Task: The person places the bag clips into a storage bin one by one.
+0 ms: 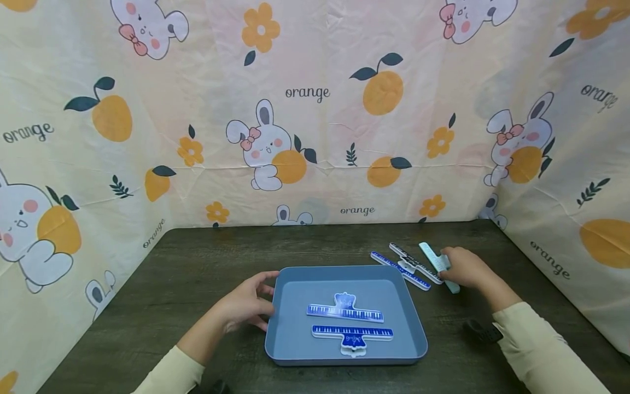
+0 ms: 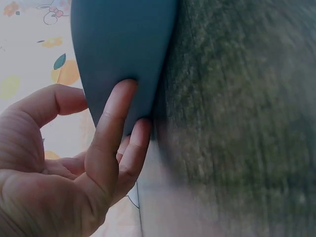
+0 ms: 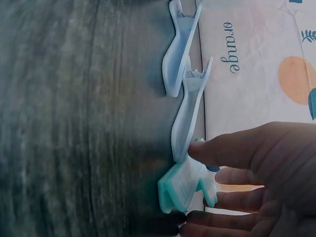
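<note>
Head camera view is looking down at a dark wooden table [image 1: 197,273] enclosed on three sides by a cream cloth backdrop [image 1: 315,109] printed with rabbits, oranges and the word "orange". A shallow grey-blue tray [image 1: 290,339] is sitting on the table in front of the person. Two piano-key clips are lying inside it, one behind the other: the farther clip [image 1: 344,311] with its bear-shaped handle pointing away, the nearer clip [image 1: 352,334] with its handle pointing toward the person.

The left hand [image 1: 246,306] is resting against the tray's left rim. Its wrist camera is showing the fingers [image 2: 116,128] lying fairly straight and pressing on the tray's outer wall [image 2: 123,49], thumb spread apart, nothing gripped.

The right hand [image 1: 465,268] is reaching to the right of the tray, well apart from it, where three more clips are lying side by side on the bare table. Two are blue-and-white piano-key clips [image 1: 408,268], just beside each other. The third is a pale teal clip [image 1: 435,260], the farthest right, and the hand is lying over its near end. The right wrist view is showing the fingers [image 3: 237,148] closing around the teal clip [image 3: 185,185], with one finger on top and others below it, while the clip is resting on the table. The two blue clips [image 3: 187,98] are lying just beyond it.

Both arms are wearing cream sleeves [image 1: 541,350].
</note>
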The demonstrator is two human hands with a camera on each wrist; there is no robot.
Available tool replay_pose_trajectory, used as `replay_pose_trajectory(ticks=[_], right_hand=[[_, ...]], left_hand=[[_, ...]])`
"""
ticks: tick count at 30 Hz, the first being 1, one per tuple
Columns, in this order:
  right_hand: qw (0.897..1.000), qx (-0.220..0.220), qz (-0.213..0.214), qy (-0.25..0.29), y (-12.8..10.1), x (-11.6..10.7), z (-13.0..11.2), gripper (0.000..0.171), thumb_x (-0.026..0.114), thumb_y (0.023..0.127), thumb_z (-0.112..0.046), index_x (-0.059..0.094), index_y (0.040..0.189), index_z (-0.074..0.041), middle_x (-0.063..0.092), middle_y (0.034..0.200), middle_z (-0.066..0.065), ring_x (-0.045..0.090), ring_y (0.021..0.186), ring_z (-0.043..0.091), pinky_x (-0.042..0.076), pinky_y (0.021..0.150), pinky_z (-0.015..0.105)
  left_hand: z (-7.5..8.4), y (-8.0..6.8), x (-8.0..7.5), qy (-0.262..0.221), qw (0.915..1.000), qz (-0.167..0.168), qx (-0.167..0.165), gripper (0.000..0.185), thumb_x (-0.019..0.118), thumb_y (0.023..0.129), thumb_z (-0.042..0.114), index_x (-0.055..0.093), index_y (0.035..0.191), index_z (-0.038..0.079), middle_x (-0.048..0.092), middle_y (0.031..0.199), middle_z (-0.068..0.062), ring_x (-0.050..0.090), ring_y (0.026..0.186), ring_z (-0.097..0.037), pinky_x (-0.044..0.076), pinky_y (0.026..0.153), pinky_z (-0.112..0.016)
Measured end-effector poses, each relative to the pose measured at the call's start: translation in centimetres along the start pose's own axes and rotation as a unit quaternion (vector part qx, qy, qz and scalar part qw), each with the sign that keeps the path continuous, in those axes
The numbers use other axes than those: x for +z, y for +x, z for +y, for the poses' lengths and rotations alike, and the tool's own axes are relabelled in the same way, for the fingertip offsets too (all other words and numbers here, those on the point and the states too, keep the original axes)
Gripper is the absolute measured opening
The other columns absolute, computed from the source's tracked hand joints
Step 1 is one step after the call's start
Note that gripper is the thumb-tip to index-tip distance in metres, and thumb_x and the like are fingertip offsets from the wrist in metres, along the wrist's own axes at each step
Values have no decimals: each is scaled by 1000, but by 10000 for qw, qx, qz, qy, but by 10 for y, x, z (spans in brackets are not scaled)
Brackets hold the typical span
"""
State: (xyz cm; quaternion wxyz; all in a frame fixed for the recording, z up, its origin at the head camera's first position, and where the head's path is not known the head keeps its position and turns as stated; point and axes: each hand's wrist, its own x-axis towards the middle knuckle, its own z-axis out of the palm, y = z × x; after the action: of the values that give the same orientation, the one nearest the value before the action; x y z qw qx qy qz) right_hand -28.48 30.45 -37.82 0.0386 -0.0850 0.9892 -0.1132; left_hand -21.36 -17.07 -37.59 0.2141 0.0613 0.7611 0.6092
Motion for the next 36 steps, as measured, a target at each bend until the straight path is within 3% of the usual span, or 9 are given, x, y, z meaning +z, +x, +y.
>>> replay_pose_trajectory(ticks=[8, 16, 36], right_hand=[[9999, -131, 59, -78, 7, 1, 3, 58, 78, 76, -13, 54, 116, 21, 60, 105, 34, 60, 90, 39, 50, 78, 53], [9999, 66, 115, 77, 7, -1, 1, 57, 79, 71, -6, 55, 117, 19, 59, 110, 36, 58, 95, 44, 49, 79, 55], [9984, 228, 361, 372, -9, -5, 5, 64, 81, 69, -8, 53, 122, 15, 57, 111, 37, 57, 86, 38, 49, 70, 52]], left_hand=[[-5, 0, -4, -183, 9998, -114, -2, 87, 64, 76, -12, 24, 151, 4, 43, 128, -29, 64, 78, -27, 59, 59, -41], [-8, -1, -6, -322, 9994, -90, -21, 87, 65, 77, -11, 25, 152, 8, 45, 128, -28, 64, 79, -27, 59, 59, -42], [-9, 0, -6, -364, 9993, -34, -44, 87, 65, 76, -13, 26, 152, 9, 47, 127, -27, 65, 79, -27, 59, 59, -42]])
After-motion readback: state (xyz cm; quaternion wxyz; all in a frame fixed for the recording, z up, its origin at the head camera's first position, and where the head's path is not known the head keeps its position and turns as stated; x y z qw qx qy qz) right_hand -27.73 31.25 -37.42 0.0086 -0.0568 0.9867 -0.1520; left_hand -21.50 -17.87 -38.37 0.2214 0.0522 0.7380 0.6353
